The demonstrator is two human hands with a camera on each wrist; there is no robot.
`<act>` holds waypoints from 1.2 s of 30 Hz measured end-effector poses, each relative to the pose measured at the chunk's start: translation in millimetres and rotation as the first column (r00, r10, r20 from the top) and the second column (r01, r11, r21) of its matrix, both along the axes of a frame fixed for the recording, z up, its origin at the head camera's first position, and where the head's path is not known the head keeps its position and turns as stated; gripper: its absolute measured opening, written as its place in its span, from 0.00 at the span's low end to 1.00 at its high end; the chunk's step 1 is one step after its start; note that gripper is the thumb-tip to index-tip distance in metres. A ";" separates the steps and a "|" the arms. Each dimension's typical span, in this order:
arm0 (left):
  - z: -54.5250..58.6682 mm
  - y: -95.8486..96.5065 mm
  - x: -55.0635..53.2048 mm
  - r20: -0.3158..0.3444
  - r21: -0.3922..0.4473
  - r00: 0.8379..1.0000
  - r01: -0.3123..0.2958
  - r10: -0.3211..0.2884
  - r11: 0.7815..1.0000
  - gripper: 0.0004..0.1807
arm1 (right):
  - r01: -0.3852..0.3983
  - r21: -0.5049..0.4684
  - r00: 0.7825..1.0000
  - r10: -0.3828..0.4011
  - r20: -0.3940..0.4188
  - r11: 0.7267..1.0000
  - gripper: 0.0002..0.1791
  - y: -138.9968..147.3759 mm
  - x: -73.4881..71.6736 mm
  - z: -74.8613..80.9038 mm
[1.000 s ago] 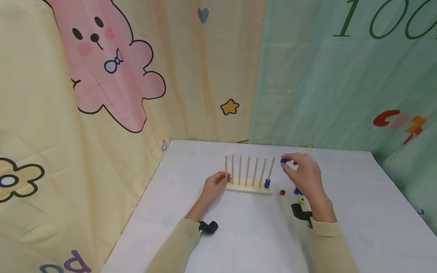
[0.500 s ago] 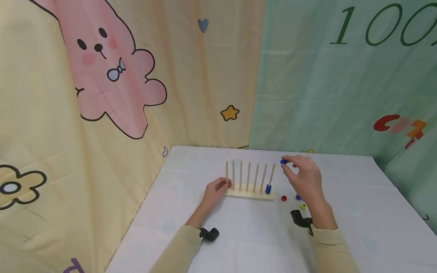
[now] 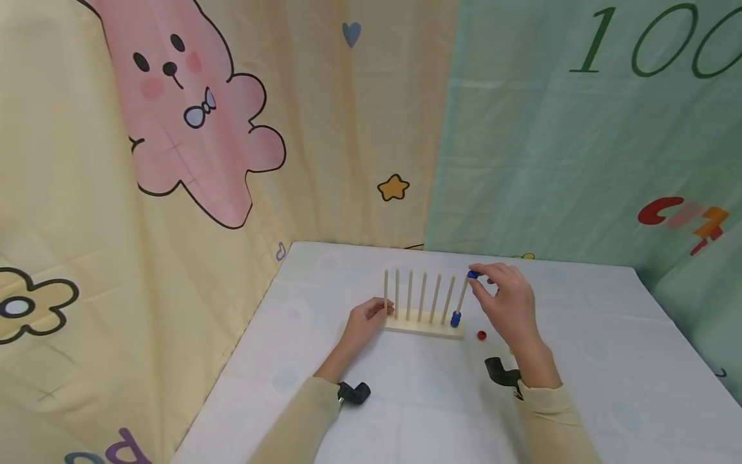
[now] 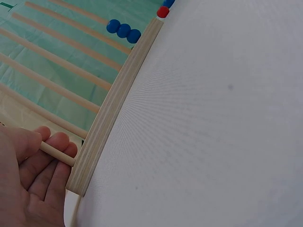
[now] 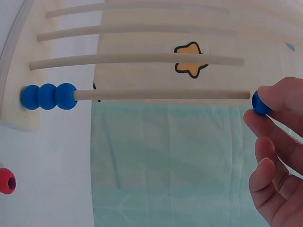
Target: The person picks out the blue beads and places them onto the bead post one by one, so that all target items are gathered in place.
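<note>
A wooden peg rack (image 3: 422, 328) with several upright pegs stands on the white table. My left hand (image 3: 366, 321) holds the leftmost peg (image 4: 57, 154) near its foot, thumb on one side and fingers on the other. Three blue beads (image 5: 48, 96) are stacked at the bottom of the rightmost peg (image 5: 161, 94). Between thumb and forefinger, my right hand (image 3: 509, 303) pinches another blue bead (image 5: 260, 103). That bead's hole faces the peg's tip, with a slight gap between them in the right wrist view. The other right fingers are curled below it.
Right of the rack lies a loose red bead (image 3: 482, 335). A yellow bead (image 3: 512, 351) is mostly hidden by the right wrist. Part of a loose blue bead (image 4: 169, 3) shows beyond the red one. Printed curtains (image 3: 348, 129) rise behind the table.
My right hand has moved left with the blue bead, from beside the rightmost peg to its tip. The left hand keeps its hold on the rack. The head view has shifted slightly.
</note>
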State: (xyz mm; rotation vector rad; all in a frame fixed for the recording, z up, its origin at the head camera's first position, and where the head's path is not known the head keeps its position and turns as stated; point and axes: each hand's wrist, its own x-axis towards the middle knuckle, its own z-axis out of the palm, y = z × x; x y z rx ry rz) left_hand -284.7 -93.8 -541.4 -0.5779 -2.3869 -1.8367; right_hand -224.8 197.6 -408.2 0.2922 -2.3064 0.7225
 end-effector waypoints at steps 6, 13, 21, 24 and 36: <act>0.1 0.5 -1.6 0.006 -0.006 1.000 -0.003 0.003 1.000 0.09 | 0.007 -0.003 1.000 -0.007 0.001 1.000 0.14 -2.1 -1.0 -1.1; -1.3 0.1 -1.9 -0.008 -0.005 1.000 0.005 -0.005 1.000 0.09 | -0.001 -0.006 1.000 0.001 0.006 1.000 0.16 -3.4 -0.9 -1.5; -1.7 1.0 -2.7 -0.034 0.006 0.999 0.013 -0.013 1.000 0.09 | -0.001 -0.008 1.000 0.001 0.019 1.000 0.15 -3.5 -2.0 -1.3; -1.8 1.4 -2.8 -0.040 0.019 0.999 0.020 -0.020 1.000 0.09 | 0.004 -0.010 1.000 -0.003 0.031 1.000 0.15 -3.4 -2.2 -2.1; -0.3 1.2 -3.0 -0.025 0.007 1.000 0.006 -0.005 1.000 0.09 | -0.003 0.003 0.999 0.003 0.049 1.000 0.15 -3.9 -6.7 -4.0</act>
